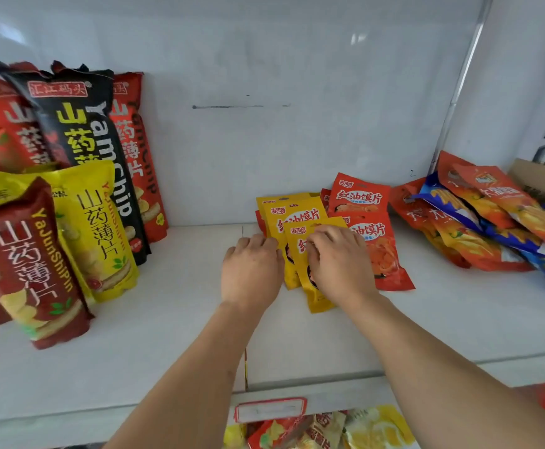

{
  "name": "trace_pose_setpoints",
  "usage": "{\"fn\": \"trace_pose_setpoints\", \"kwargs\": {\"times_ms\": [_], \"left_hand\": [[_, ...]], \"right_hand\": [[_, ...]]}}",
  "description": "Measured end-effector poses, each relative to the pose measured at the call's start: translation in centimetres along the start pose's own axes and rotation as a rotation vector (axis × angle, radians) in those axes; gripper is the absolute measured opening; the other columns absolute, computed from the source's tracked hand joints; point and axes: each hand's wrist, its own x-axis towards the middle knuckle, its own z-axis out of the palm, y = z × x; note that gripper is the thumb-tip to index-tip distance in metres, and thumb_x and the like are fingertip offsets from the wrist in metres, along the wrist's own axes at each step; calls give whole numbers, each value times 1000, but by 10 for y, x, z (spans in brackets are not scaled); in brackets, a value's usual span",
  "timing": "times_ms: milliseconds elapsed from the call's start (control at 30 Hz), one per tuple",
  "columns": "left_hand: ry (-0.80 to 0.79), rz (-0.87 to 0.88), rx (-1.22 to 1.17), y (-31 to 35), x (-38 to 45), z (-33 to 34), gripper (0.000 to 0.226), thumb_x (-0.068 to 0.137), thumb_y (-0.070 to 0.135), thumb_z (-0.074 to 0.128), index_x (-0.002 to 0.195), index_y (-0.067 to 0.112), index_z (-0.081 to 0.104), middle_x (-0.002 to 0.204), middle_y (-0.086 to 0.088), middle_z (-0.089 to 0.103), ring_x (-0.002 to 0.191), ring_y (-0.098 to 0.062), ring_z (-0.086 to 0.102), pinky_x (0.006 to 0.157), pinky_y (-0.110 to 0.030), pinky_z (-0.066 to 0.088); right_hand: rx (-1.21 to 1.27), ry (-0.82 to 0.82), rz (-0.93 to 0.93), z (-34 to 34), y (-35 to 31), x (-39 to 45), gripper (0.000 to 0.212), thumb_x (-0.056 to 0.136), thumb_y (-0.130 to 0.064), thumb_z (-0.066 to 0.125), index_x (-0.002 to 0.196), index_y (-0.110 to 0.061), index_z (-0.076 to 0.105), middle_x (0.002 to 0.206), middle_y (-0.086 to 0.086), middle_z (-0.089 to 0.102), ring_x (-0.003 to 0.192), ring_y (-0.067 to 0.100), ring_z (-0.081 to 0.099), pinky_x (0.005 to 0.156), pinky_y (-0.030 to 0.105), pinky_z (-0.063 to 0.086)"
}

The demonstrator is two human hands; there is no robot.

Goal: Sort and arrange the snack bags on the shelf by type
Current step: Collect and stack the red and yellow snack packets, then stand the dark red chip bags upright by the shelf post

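On the white laminate shelf [174, 319], both hands work at a stack of small flat yellow foil snack bags [297, 215] lying near the centre, slightly toward 1 o'clock. The left hand [251, 270] lies palm down with fingers curled at the stack's left edge, its fingertips touching the bags; whether it pinches one cannot be told. The right hand [339, 260] rests on the topmost yellow bag [316, 296], fingers bent over its upper face, apparently gripping it. Just beside the yellow stack, at 2 o'clock, lie small flat red foil snack bags [360, 197] of the same design, overlapping one another and touching the yellow ones. Farther out at 3 o'clock, a loose heap of orange and blue crinkled snack bags [478, 228] sprawls against the shelf's right end, with a brown cardboard box [543, 179] behind it. At 9 to 10 o'clock stand tall yam chip bags: a black one [80, 131] and red ones [132, 131] leaning on the white back wall [264, 59], with a yellow one [99, 234] and a dark red one [31, 270] in front. At 6 o'clock, a red-bordered price label [269, 409] sits on the shelf's front edge, above more snack packets [329, 431] on the level below.
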Motion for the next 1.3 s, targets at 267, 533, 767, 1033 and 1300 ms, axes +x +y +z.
{"fn": "trace_pose_setpoints", "kwargs": {"times_ms": [267, 533, 767, 1033, 1300], "left_hand": [[95, 25, 94, -13, -31, -26, 11, 73, 14, 84, 73, 12, 73, 71, -5, 69, 64, -32, 66, 55, -37, 53], [150, -47, 171, -43, -80, -76, 6, 78, 14, 79, 80, 11, 75, 77, -6, 71, 69, -33, 67, 58, -38, 53], [187, -112, 241, -80, -121, -117, 5, 83, 17, 76, 82, 12, 75, 80, -4, 71, 73, -30, 68, 58, -37, 52], [224, -172, 220, -152, -148, -162, 10, 90, 24, 67, 85, 16, 71, 85, 0, 70, 79, -27, 66, 63, -36, 51], [172, -184, 78, -242, -166, -194, 19, 98, 32, 61, 101, 17, 71, 103, 1, 72, 95, -24, 68, 75, -36, 55]], "right_hand": [[9, -66, -70, -13, -25, -10, 9, 85, -19, 68, 92, -15, 72, 96, 3, 68, 89, 31, 63, 79, 38, 46], [142, -107, -149, -36, -86, -28, 11, 90, -21, 63, 96, -15, 70, 95, 4, 68, 87, 32, 62, 75, 39, 47], [292, -228, -149, -58, -153, -34, 20, 98, -24, 53, 109, -16, 68, 111, 3, 68, 101, 30, 59, 83, 40, 45], [451, -268, -38, -69, -247, -32, 27, 103, -28, 45, 122, -17, 61, 120, 2, 63, 110, 25, 54, 89, 37, 43], [694, -224, 292, -55, -345, -21, 47, 98, -47, 51, 138, -22, 46, 135, -1, 54, 120, 15, 55, 86, 29, 45]]}}
